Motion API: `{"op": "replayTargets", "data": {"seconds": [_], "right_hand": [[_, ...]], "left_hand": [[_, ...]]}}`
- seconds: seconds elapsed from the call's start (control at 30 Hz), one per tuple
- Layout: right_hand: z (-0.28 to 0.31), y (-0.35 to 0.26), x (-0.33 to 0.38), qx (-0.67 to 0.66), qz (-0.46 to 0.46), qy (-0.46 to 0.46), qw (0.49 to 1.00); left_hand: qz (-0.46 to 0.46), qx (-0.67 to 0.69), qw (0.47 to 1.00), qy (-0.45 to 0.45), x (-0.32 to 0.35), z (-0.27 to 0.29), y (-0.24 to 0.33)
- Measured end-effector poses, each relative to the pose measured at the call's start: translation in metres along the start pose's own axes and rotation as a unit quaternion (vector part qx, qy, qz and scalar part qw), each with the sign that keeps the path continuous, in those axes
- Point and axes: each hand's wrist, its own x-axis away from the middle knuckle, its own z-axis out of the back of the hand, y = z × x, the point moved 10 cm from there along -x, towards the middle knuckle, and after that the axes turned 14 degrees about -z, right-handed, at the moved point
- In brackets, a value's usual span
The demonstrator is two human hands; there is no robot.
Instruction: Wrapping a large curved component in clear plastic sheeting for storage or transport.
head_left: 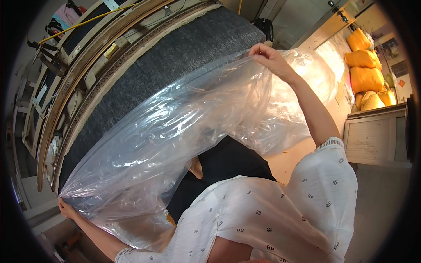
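Hands stretch crinkly clear plastic sheet over grey, seemingly felted panel.

Your plastic sheet lies over the cushion, spanning from your left hand at eight o'clock to your right hand at one o'clock. Frames stand behind the cushion at ten o'clock. Sacks sit stacked on a cabinet at three o'clock.

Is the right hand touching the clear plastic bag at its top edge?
Touching. The head view shows the right hand pinching the upper edge of the clear plastic bag, with the film bunched between its fingers against the grey upholstered panel.
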Motion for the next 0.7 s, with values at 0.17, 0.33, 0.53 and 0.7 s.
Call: {"op": "replayTargets", "data": {"seconds": [0.17,0.33,0.53,0.7], "right_hand": [[-0.017,0.017,-0.005,-0.022,0.02,0.026,0.999],[-0.039,-0.009,0.001,0.042,0.154,0.079,0.984],[-0.036,-0.023,0.01,0.04,0.149,0.167,0.974],[-0.033,-0.031,0.0,0.103,0.085,0.206,0.969]], "left_hand": [[0.004,0.0,1.0,0.008,-0.004,0.008,-0.009],[0.021,0.176,0.978,0.112,-0.028,0.065,-0.025],[-0.029,0.204,0.973,0.103,-0.072,0.177,0.005],[0.011,0.275,0.959,0.063,-0.055,0.211,-0.033]]}}
